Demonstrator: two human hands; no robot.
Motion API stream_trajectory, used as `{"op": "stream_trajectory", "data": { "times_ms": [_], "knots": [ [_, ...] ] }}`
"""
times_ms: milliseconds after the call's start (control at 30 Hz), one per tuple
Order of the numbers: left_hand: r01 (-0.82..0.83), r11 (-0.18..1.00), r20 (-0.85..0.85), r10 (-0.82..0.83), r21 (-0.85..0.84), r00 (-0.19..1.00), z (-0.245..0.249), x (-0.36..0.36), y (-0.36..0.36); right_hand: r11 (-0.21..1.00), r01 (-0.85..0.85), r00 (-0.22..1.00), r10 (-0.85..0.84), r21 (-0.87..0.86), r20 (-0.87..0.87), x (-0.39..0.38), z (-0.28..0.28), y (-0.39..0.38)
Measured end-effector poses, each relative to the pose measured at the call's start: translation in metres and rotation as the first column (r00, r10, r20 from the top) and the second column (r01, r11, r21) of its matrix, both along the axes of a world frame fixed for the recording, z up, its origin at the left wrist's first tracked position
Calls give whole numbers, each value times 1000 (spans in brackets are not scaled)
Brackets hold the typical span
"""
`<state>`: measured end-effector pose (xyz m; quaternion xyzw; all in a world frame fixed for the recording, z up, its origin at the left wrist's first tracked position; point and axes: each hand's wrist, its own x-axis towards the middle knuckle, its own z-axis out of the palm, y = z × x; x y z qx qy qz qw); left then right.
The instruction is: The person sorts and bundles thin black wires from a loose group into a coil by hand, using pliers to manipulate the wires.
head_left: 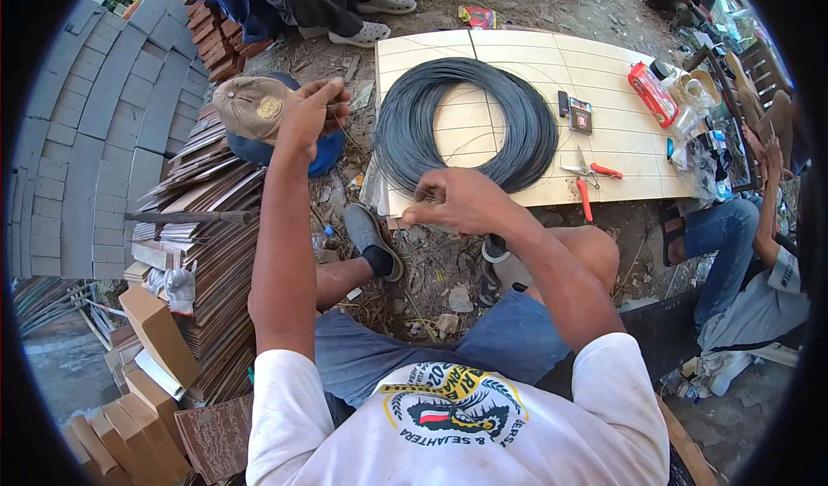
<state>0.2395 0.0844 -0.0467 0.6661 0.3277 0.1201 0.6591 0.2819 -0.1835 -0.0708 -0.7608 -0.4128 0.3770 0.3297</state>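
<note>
My left hand (312,117) is raised on the left, beside a brown cap (250,109). Its fingers are bent together, and a thin strand of wire seems to trail from them. My right hand (461,201) is lower, at the near edge of a large coil of dark wire (530,128), with thumb and fingers pinched. What lies in that pinch is too fine to make out. The coil lies flat on a pale slatted board (604,63). Right of it, red-handled cutters (589,172) lie with their handles spread.
A black-and-red small box (580,118) and a red packet (653,94) lie on the board. Stacked thin boards (203,288), white gloves (177,288) and cardboard boxes (159,339) stand on my left. A person in jeans (724,227) sits at right; others sit beyond the board.
</note>
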Motion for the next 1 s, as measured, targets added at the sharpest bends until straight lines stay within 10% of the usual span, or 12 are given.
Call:
{"op": "stream_trajectory", "data": {
  "times_ms": [200,267,400,433,600,733,1000],
  "knots": [
    [-60,986,-99,45,-158,994,-82,-47,-24,967,202,979,-201,155,-22,7,9,-48],
    [-120,982,-94,107,-147,990,-98,-51,-34,879,103,968,-196,465,156,5,3,-53],
    [-280,960,12,279,16,960,-153,-57,-48,858,-76,850,-211,508,483,5,19,-50],
    [-272,962,-176,266,-15,948,-155,-60,-52,847,-128,779,-236,517,581,4,25,-47],
    [-225,854,-206,142,-469,968,-179,-57,-57,819,-322,503,-277,474,819,7,33,-23],
    [-82,933,-166,25,-350,986,-172,-54,-59,890,-308,540,-126,335,832,17,-3,-17],
    [-286,958,41,287,-37,957,-207,-18,-86,976,-204,601,61,79,797,-3,2,-31]
  ]
}}
